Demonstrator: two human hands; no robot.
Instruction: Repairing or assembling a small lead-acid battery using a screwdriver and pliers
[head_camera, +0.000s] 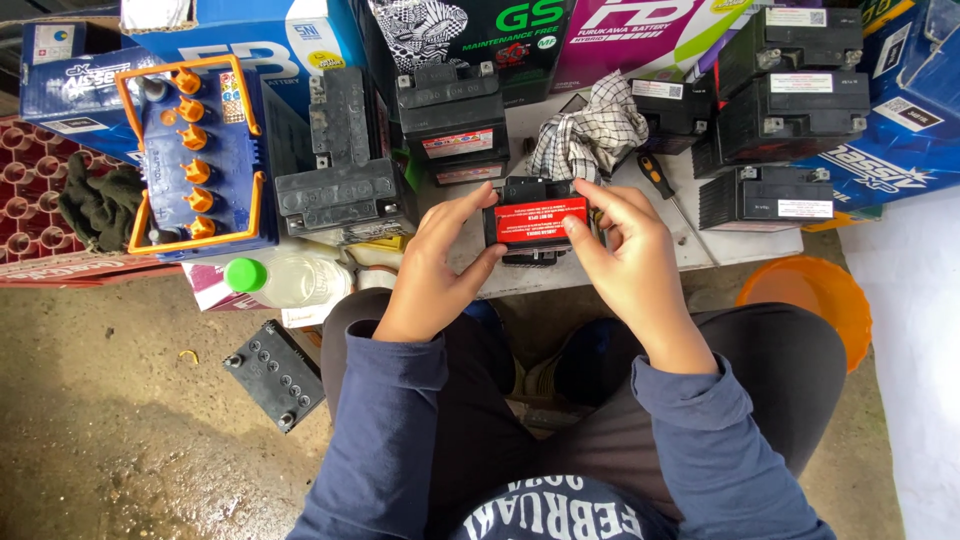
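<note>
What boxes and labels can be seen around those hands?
Red label: rectangular, on the small black battery held by both hands.
Blue carton: top left.
Green-black carton: top centre.
Pink-white carton: right of it.
White label: on right black battery.

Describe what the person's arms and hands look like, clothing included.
Both arms wear long dark blue sleeves, loose and creased, ending in plain cuffs at the wrists. The left hand and right hand are bare: no gloves, and no rings or watch that show. No markings show on the sleeves.
</note>
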